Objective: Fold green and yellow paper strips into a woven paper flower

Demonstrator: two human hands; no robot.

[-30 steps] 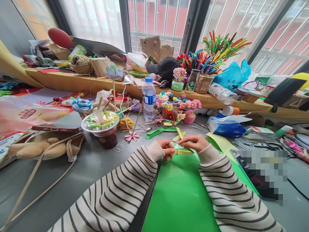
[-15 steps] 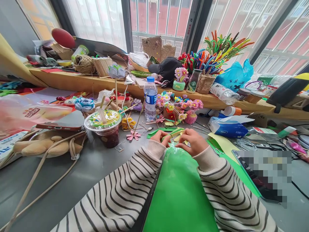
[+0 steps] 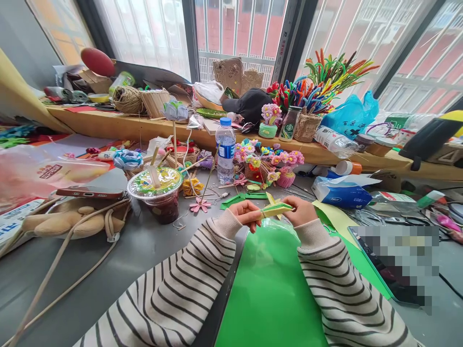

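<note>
Both hands are pinching a folded yellow-green paper strip [image 3: 277, 209] above the green sheet [image 3: 269, 284]: left hand [image 3: 246, 213] and right hand [image 3: 302, 210] grips clamped on its ends. Keeping the strip taut and level should be helping the fold stay crisp.

Single head-worn view, looking forward and down across the table [image 3: 144, 246], near the hands, facing the window [image 3: 238, 29] beyond the table, shelf [image 3: 108, 123] under the window
</note>
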